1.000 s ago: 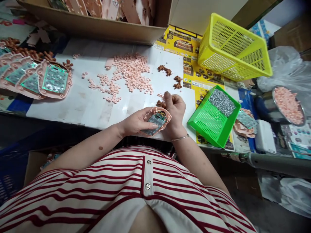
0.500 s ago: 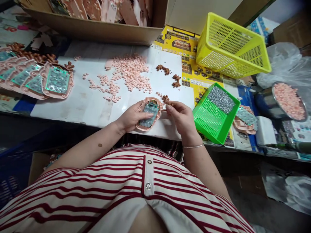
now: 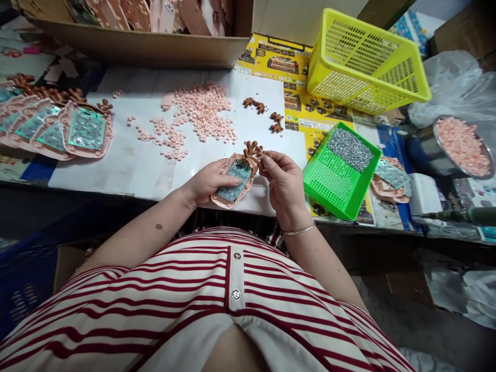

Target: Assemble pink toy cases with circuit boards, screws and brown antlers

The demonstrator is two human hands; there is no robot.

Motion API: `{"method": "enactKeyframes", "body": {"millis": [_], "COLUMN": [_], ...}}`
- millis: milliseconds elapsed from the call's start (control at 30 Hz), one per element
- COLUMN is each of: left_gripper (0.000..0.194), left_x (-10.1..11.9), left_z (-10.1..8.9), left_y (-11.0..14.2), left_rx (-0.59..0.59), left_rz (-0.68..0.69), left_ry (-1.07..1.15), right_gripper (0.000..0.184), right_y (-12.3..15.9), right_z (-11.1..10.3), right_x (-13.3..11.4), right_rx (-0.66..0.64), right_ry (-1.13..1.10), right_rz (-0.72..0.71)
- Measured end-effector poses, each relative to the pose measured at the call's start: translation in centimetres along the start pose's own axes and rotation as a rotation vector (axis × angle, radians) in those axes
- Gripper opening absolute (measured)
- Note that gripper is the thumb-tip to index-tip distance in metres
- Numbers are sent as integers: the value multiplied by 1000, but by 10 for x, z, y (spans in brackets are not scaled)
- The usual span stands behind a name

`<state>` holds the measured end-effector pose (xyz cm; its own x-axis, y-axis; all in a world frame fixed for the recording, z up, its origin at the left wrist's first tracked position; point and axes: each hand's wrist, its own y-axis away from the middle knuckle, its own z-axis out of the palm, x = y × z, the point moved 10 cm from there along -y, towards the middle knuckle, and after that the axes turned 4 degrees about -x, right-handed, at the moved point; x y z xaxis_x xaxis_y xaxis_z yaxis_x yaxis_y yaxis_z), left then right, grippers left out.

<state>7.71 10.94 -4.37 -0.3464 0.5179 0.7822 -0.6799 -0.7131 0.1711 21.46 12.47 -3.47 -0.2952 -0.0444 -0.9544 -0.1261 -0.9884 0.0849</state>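
While holding a pink casing (image 3: 222,203) in the left hand (image 3: 207,181), pinching a brown antler-shaped part (image 3: 250,149) with the right hand (image 3: 285,182) at the casing's far right corner. Working left of the green basket (image 3: 331,183), with hands apart from each other: clamped round the casing's side with the left, closed by the fingertips on the antler part with the right. Laying the left thumb across the circuit board (image 3: 229,192) inside the casing. Cannot tell whether pinching one antler part or two, nor whether touching the white sheet (image 3: 127,175) with the casing. Wearing a bracelet (image 3: 299,230) on the right wrist, just left of the green basket.

Heaped in the green basket's far end: small silvery pieces (image 3: 351,150). Scattered left of the green basket and farther off: loose antler parts (image 3: 276,123), then a spread of small pink pieces (image 3: 203,113). Overlapped well left of the green basket: casings with boards (image 3: 87,129). Set just beyond the green basket: a yellow basket (image 3: 372,77). Placed far beyond and left of the green basket: a cardboard box (image 3: 135,49) of pink parts. Tilted right of the green basket: a metal bowl (image 3: 422,150) full of pink bits.
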Motion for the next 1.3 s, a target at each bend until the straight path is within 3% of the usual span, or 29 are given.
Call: {"method": "enactKeyframes", "body": {"millis": [500,867,1167,1300], "left_gripper": [48,54,51,52], "left_x": [-2,-1,-6,-5], "left_z": [3,1,0,-2], "left_y": [0,0,0,0], "left_rx": [-13,42,-25,10], "left_rz": [-16,-9,-43,-25], "left_ry": [-36,-37,-5,0], "right_gripper": [43,41,42,38], "right_y": [0,-2,-4,-1], "right_z": [9,4,7,6], "right_x": [13,9,8,-4], "right_rx": [-27,-45,-52,-30], "right_ry": [-116,34,49,128], "right_rz": [74,19,-91,-221]}}
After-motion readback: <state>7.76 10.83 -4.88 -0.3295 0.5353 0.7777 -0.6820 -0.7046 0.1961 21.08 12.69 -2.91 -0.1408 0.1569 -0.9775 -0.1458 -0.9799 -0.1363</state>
